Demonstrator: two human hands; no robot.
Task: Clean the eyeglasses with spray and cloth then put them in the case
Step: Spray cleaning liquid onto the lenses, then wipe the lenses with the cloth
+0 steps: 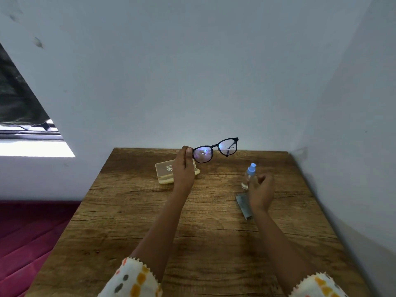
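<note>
Head view: eyeglasses above table's far edge.

A home, by the look of it; a small wooden table pushed into a corner of plain white walls; a window at left; red quilted bedding beside the table.

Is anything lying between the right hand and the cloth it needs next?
Nothing visible does. The right hand hovers directly over the cloth, with the spray bottle standing just beyond it, not in the way.
</note>
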